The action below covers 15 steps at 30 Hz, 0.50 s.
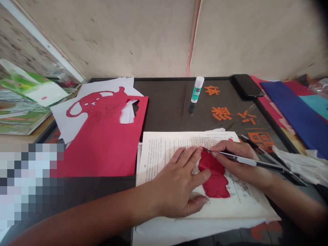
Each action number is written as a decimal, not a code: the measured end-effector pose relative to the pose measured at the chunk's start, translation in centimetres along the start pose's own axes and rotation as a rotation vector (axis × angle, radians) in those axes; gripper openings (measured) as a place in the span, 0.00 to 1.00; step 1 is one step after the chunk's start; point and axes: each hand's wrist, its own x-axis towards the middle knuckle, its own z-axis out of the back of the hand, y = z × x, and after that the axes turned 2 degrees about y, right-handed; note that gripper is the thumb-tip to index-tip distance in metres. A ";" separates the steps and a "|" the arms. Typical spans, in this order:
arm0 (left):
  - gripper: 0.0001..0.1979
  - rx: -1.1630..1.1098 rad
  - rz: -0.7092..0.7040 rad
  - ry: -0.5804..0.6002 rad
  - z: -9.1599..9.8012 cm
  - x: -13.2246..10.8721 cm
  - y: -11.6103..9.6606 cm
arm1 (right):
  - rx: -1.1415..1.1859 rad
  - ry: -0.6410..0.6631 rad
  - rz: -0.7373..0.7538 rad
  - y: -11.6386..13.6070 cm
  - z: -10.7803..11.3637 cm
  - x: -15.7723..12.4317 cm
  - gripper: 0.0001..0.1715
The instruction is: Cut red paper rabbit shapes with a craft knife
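While the gluestick (pixel 197 89) stands capped, the left hand (pixel 176 184) presses paper (pixel 217 182).

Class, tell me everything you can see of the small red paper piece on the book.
The red paper piece looks thin and lies mostly flat on a printed page, its outline curved and uneven, dark lines on its face and along its lower edge. The left hand covers part of its left side, seemingly pressing it. The right hand holds a pen-like tool, its tip at the piece's upper end.

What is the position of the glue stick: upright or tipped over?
Upright: the glue stick stands on end, white cap at top, its reflection below on the dark table.
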 end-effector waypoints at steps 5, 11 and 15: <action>0.29 -0.001 0.015 0.002 0.0 0.0 0.0 | -0.005 0.033 0.051 -0.1 0.0 -0.4 0.05; 0.28 0.011 0.013 -0.026 -0.2 0.1 0.0 | -0.005 0.018 0.113 0.1 0.0 -0.3 0.06; 0.27 0.019 0.007 -0.047 -0.2 0.2 0.0 | -0.018 0.019 0.146 0.2 0.0 -0.3 0.08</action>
